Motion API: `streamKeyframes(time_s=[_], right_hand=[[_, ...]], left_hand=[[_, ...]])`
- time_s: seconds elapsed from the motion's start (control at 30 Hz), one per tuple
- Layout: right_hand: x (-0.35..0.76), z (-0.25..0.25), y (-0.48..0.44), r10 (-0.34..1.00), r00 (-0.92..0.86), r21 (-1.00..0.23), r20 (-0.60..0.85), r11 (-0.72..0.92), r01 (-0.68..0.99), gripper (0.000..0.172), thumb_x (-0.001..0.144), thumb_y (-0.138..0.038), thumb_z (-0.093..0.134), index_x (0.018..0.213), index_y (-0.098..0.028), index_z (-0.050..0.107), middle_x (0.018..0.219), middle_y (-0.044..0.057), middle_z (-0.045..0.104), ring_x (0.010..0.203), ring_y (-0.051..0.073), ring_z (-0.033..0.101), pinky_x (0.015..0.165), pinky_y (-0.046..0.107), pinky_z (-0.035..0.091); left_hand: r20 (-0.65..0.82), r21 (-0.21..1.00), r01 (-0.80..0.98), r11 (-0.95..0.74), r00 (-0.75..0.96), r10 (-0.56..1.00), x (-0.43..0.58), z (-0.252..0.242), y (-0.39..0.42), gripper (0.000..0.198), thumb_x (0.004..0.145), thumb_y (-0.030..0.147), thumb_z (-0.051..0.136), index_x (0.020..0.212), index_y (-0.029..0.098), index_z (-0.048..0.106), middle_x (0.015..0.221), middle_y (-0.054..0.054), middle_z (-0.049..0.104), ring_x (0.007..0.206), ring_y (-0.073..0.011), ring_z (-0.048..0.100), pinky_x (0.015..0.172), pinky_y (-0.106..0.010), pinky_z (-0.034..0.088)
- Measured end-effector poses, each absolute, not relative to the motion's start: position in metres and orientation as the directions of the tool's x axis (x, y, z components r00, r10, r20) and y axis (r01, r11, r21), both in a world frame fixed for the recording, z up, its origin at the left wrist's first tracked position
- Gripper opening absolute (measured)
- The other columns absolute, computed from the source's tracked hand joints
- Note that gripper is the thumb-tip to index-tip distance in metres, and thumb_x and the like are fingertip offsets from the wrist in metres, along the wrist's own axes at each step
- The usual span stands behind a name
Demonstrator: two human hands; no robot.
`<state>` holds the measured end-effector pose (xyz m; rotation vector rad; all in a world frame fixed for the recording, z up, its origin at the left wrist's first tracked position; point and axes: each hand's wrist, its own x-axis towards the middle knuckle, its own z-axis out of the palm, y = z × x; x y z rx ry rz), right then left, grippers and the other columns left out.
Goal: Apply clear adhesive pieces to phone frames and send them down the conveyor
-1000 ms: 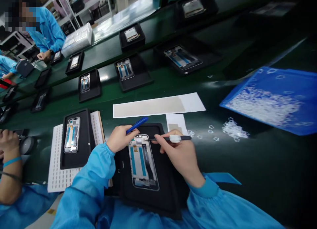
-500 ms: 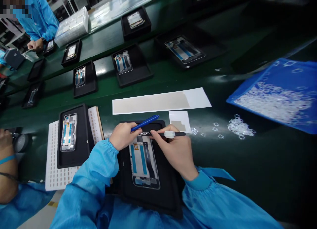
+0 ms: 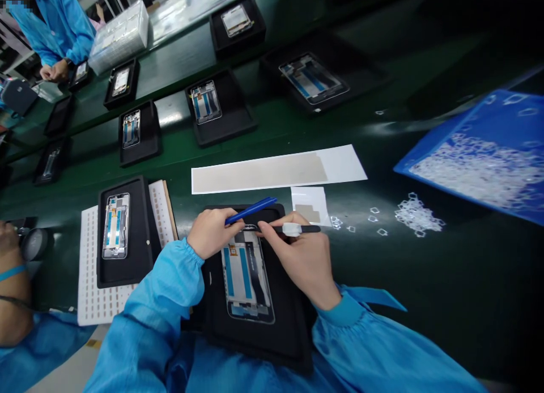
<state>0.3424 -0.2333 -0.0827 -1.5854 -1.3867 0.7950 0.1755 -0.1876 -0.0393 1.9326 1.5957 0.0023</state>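
In front of me an opened phone (image 3: 246,277) lies in a black tray (image 3: 289,325), with blue strips along its inside. My left hand (image 3: 216,229) is closed round a blue pen-like tool (image 3: 255,209) at the phone's top left corner. At the top right corner my right hand (image 3: 304,251) pinches dark tweezers (image 3: 309,229) with a white wrap on them. The tweezers' tip meets the phone's top edge, where a small part is too hidden to make out.
Left of me, another phone (image 3: 116,225) sits in a tray on a dotted white sheet (image 3: 88,268). Ahead lies a long white strip (image 3: 263,174). To the right are small clear rings (image 3: 419,215) and a blue bag (image 3: 488,155). A co-worker's arm (image 3: 15,302) shows at far left.
The camera view has shifted slightly, so the far trays sit a little higher and further left. Both hands keep nearly the same pose at the phone's top edge.
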Motion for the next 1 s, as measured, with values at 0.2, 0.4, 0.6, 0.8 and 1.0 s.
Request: streamKeyframes(time_s=[0.2,0.4,0.6,0.8,1.0], right_hand=[[0.345,-0.082,-0.235,0.983,0.158,-0.904,0.089,0.013,0.428,0.03,0.084,-0.047,0.062,0.07,-0.02,0.06,0.066,0.002,0.065,0.06,0.018,0.064,0.053,0.027,0.043],[0.348,-0.083,-0.237,0.987,0.152,-0.933,0.061,0.002,0.361,0.028,0.085,-0.045,0.063,0.072,-0.02,0.059,0.067,0.002,0.065,0.061,0.018,0.064,0.054,0.027,0.044],[0.344,-0.087,-0.233,0.989,0.125,-0.885,0.083,0.015,0.465,0.03,0.085,-0.048,0.06,0.072,-0.021,0.06,0.067,0.002,0.065,0.059,0.018,0.061,0.057,0.028,0.041],[0.339,-0.079,-0.232,0.981,0.165,-0.901,0.104,0.022,0.433,0.022,0.083,-0.041,0.059,0.07,-0.024,0.056,0.06,-0.002,0.061,0.053,0.016,0.058,0.053,0.028,0.043],[0.349,-0.087,-0.239,0.951,0.289,-0.973,0.107,0.04,0.229,0.014,0.092,-0.038,0.051,0.081,-0.031,0.056,0.071,0.002,0.067,0.064,0.017,0.066,0.059,0.028,0.054]], left_hand=[[-0.413,0.334,0.936,-0.11,0.25,0.876,0.181,-0.032,-0.186,0.019,0.091,0.034,0.055,0.098,0.026,0.071,0.09,-0.001,0.074,0.087,-0.0211,0.068,0.072,-0.026,0.047],[-0.443,0.232,0.955,-0.183,0.271,0.854,0.183,-0.027,-0.182,0.022,0.092,0.039,0.055,0.105,0.03,0.07,0.099,-0.002,0.074,0.095,-0.0237,0.068,0.078,-0.03,0.05],[-0.445,0.226,0.952,-0.208,0.291,0.847,0.183,-0.028,-0.178,0.023,0.092,0.039,0.054,0.107,0.031,0.07,0.1,-0.002,0.075,0.096,-0.0244,0.068,0.078,-0.03,0.05],[-0.386,0.271,0.943,-0.191,0.289,0.876,0.179,-0.028,-0.185,0.022,0.091,0.034,0.051,0.098,0.026,0.071,0.094,-0.002,0.075,0.092,-0.0238,0.07,0.076,-0.028,0.049],[-0.079,0.374,0.927,-0.035,0.069,0.994,0.112,-0.053,-0.255,0.04,0.084,0.046,0.054,0.121,0.036,0.066,0.105,-0.002,0.073,0.091,-0.0268,0.071,0.065,-0.029,0.055]])
